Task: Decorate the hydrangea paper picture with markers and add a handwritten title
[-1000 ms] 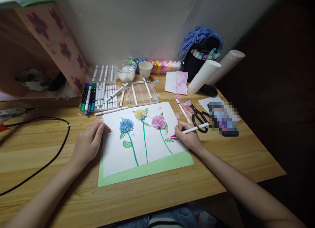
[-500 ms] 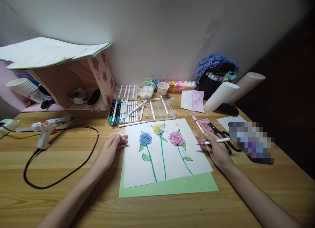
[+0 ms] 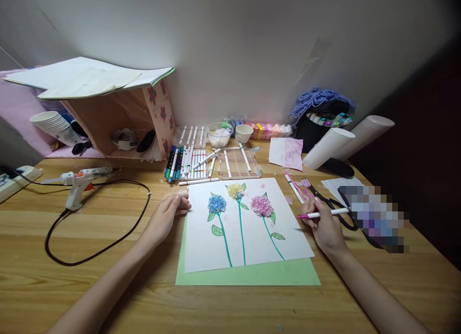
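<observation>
My right hand (image 3: pixel 328 230) grips a white marker with an uncovered pink tip (image 3: pixel 338 212), just off the right edge of the white paper (image 3: pixel 252 242). The marker lies nearly level, its tip pointing left. My left hand (image 3: pixel 172 214) rests on its side at the paper's left edge, fingers loosely bent and fingertips against the edge. Drawn green stems and leaves on the paper carry raised blue (image 3: pixel 217 204), yellow (image 3: pixel 235 191) and pink (image 3: pixel 261 206) flower heads. Beneath the paper lies a light green sheet (image 3: pixel 248 275).
Black-handled scissors (image 3: pixel 347 220) and pink scraps lie right of the paper. Several markers (image 3: pixel 196 163), a clear case (image 3: pixel 239 163) and a paper cup (image 3: pixel 244 133) stand behind. A glue gun (image 3: pixel 77 187) with its looped cord is at left, before a pink box (image 3: pixel 158 117).
The view has shifted slightly, so the whole scene sits a little further right. My right hand has drawn slightly away from the paper with the marker. My left hand stays at the edge.
</observation>
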Demonstrator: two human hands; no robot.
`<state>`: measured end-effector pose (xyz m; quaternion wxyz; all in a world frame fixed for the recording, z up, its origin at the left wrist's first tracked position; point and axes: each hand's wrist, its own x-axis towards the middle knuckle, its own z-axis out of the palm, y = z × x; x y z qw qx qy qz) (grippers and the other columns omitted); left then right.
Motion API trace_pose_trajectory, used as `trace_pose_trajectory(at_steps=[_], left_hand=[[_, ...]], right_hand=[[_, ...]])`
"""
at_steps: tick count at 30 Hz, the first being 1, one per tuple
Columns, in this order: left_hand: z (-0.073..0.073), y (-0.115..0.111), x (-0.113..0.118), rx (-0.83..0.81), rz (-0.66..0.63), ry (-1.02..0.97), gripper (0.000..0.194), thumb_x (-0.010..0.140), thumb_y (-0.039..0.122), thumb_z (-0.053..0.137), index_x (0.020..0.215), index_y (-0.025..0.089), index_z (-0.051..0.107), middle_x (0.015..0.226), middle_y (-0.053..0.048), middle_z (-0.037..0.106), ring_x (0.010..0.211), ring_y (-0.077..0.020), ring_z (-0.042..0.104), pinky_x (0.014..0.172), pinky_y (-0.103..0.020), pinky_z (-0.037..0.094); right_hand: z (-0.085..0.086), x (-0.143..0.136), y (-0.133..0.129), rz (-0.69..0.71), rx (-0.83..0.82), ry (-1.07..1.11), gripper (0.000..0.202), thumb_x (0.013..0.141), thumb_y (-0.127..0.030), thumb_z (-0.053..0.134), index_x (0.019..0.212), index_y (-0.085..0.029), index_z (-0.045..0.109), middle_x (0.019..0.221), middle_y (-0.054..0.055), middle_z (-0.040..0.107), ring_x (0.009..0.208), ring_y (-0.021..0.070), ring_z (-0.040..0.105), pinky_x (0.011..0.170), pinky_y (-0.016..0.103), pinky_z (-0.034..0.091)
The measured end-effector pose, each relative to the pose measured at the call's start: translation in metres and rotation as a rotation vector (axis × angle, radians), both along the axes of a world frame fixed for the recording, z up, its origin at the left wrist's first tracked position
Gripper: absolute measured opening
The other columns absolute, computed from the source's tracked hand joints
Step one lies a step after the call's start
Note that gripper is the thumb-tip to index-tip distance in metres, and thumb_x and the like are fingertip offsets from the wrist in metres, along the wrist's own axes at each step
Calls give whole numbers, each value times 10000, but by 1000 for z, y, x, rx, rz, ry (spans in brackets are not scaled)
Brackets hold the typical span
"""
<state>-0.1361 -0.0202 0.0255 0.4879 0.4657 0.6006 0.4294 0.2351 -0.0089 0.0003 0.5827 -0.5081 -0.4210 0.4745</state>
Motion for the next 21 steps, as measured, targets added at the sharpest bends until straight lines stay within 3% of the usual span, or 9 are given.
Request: trace_pose_trajectory(at_steps=[5, 8, 15, 18, 21], left_hand=[[-5, 0, -2, 4, -14, 48, 549, 726, 691, 474, 755, 150, 562, 1157, -167, 603, 798, -225, 667, 724, -367, 534], [-6, -3, -2, 24, -28, 115, 485, 775, 635, 463, 763, 166, 584, 1162, -135, 615, 820, -219, 659, 768, -356, 508], [8, -18, 4, 40, -150, 654, 399, 886, 512, 348, 892, 227, 626, 875, -59, 705, 739, -237, 650, 767, -373, 468], [6, -17, 2, 48, -130, 588, 416, 872, 541, 359, 927, 221, 619, 941, -67, 696, 800, -242, 656, 776, -381, 489], [-2, -9, -6, 31, -82, 383, 485, 820, 629, 395, 844, 196, 611, 1022, -88, 674, 833, -239, 663, 801, -384, 522]], right_hand=[[1, -1, 0, -8, 2, 3, 349, 844, -395, 491, 551, -210, 445, 455, -33, 382, 400, 96, 296, 401, 262, 214], [0, 0, 0, -26, -8, -13, 351, 836, -419, 510, 560, -208, 462, 473, -30, 398, 401, 93, 306, 388, 256, 201], [-10, 1, 1, -40, -37, -88, 351, 829, -479, 534, 613, -204, 499, 534, -31, 429, 419, 85, 340, 380, 234, 221], [-10, -1, 1, -26, -42, -156, 341, 809, -508, 557, 654, -212, 486, 533, -40, 421, 429, 91, 331, 390, 227, 235], [-6, -2, 2, -4, -33, -234, 332, 789, -519, 576, 697, -217, 472, 553, -43, 424, 477, 105, 367, 439, 221, 304]])
